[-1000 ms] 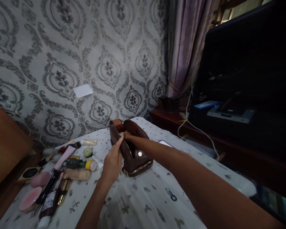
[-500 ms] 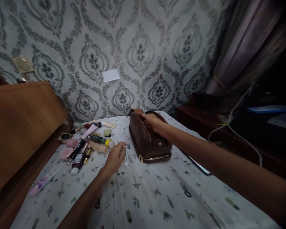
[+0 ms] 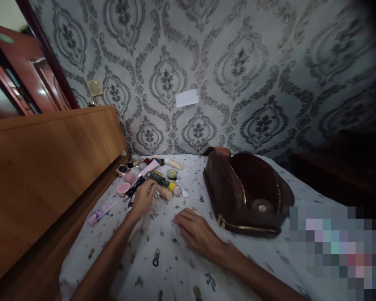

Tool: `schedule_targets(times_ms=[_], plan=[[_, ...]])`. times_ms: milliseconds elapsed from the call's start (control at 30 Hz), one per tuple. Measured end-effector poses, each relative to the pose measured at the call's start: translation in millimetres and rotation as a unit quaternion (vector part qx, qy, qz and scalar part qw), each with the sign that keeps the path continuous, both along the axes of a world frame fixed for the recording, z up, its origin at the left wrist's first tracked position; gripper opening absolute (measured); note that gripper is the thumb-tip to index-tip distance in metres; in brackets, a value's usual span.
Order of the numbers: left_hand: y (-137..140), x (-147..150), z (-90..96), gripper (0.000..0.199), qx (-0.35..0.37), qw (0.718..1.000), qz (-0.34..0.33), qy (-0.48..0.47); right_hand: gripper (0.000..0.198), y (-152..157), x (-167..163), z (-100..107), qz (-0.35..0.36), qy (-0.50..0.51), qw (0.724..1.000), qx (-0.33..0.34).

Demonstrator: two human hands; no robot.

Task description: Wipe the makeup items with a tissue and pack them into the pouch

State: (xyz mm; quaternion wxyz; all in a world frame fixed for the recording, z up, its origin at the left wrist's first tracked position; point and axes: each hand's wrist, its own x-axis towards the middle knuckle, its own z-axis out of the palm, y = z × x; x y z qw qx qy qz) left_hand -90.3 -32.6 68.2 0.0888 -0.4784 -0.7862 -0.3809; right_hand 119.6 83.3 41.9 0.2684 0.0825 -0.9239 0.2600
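1. Two bare hands are apart: the left hand (image 3: 143, 200) reaches into a heap of cosmetics (image 3: 149, 168), and the right hand (image 3: 199, 231) hangs to its right, fingers bent.
2. Beside the left fingers lies a beige bottle (image 3: 164, 192); whether they clamp on it or only hover, I cannot tell. Nothing shows in the right hand, though its palm is hidden.
3. Just beyond the left fingers are a green bottle (image 3: 158, 179) and a yellow-banded jar (image 3: 176, 189). Such close packing could make a pinch catch the wrong one or set a round one rolling.
4. Left of that hand sits a pink compact (image 3: 123, 189); a sideways sweep of the knuckles could knock it.
5. Right of the right hand, a brown bag (image 3: 222, 186) stands open on the patterned sheet (image 3: 175, 261). A bump could fold its mouth inward, and the zip (image 3: 253, 229) might snag the cloth.
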Motion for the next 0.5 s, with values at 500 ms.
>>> schedule_targets(times_ms=[500], plan=[[25,-157,18.8,0.024,-0.08,0.971,0.224,-0.025,0.023,-19,-20,-30,-0.113,-0.105,0.935,-0.321]])
